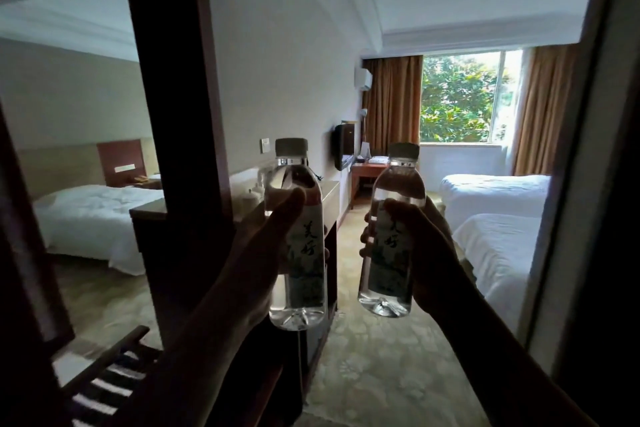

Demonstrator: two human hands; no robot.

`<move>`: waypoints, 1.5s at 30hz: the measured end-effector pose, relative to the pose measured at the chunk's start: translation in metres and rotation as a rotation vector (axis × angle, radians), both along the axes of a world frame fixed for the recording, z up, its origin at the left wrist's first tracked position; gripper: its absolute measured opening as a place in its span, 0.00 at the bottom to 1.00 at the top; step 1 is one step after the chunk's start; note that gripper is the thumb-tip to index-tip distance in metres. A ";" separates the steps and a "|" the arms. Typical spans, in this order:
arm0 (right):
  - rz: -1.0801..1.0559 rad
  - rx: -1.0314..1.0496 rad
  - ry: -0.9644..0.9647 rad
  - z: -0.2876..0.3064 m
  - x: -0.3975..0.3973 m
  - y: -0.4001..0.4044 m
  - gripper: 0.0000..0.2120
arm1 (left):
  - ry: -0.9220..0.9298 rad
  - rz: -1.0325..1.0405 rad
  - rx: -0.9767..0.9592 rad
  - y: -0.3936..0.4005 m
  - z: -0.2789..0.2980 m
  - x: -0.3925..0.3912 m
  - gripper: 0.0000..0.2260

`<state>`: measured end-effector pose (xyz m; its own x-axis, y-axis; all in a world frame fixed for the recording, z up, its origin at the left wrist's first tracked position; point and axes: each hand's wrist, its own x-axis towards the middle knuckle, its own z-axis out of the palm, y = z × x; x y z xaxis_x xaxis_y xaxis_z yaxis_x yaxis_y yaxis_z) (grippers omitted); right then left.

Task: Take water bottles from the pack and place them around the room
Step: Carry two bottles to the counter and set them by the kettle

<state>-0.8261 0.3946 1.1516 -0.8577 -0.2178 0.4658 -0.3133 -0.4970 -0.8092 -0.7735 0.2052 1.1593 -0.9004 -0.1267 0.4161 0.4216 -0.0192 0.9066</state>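
Observation:
I hold two clear water bottles upright in front of me, each with a pale cap and a white label with dark script. My left hand grips the left bottle around its middle, thumb across the upper label. My right hand is wrapped around the right bottle, fingers showing on its left side. Both bottles look full. The pack is out of view.
A dark wooden counter with cups runs along the left wall, beside a large mirror reflecting a bed. Two white beds stand at right. A small desk and wall TV sit near the curtained window. Carpeted aisle runs between.

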 end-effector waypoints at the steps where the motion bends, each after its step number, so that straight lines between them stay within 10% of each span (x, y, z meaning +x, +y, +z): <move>1: -0.013 0.013 -0.004 0.000 -0.016 0.005 0.26 | -0.004 0.000 -0.008 0.005 0.000 -0.016 0.32; 8: -0.039 -0.001 -0.043 -0.016 -0.129 0.000 0.19 | -0.018 0.045 0.046 0.001 -0.015 -0.130 0.50; 15: -0.152 0.004 -0.080 -0.023 -0.254 -0.027 0.22 | -0.066 0.000 0.160 -0.034 -0.027 -0.272 0.26; 45: -0.248 0.084 -0.099 -0.025 -0.797 0.100 0.23 | -0.120 -0.030 0.159 0.077 -0.044 -0.801 0.29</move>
